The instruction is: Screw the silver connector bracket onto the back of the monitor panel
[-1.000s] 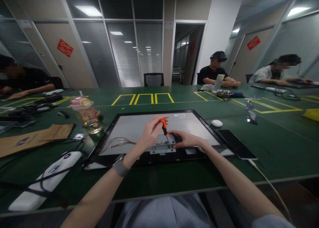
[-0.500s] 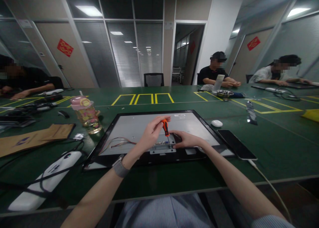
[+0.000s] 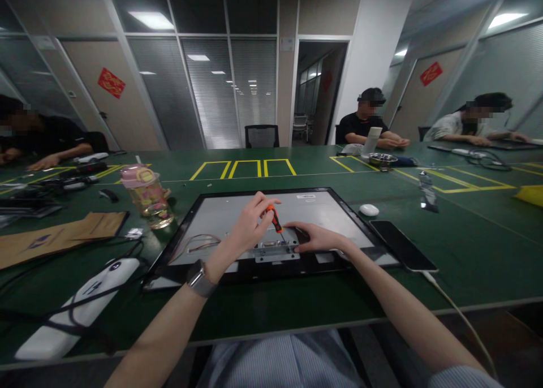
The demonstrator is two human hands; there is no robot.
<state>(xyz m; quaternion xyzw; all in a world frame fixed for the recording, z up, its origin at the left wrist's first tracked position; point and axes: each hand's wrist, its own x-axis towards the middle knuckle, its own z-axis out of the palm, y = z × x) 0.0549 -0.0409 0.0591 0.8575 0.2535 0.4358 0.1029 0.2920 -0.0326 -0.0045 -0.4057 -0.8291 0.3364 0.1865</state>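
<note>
My left hand (image 3: pixel 252 223) pinches a screwdriver (image 3: pixel 275 218) with an orange and black handle. The tool leans to the left, its thin shaft running down to a metal bracket (image 3: pixel 276 254) near the close edge of a flat display panel (image 3: pixel 212 211). My right hand (image 3: pixel 318 238) grips the right end of this bracket, thumb low and fingers behind. Exactly where the screwdriver's tip meets the bracket is too small to tell. The panel lies with its grey metal back up and a black frame around it. Thin wires (image 3: pixel 195 242) curl on its left part.
Right of the panel are a phone (image 3: pixel 403 245) on a cable and a white case (image 3: pixel 369 210). Leftward stand a pink-lidded bottle (image 3: pixel 148 198), a brown paper bag (image 3: pixel 59 238) and a white power strip (image 3: pixel 85 303) with black cords. Several people sit across the green table (image 3: pixel 297 326).
The screwdriver's handle has tipped to the left, and my left hand has shifted left with it. My right hand stays in place at the bracket.
</note>
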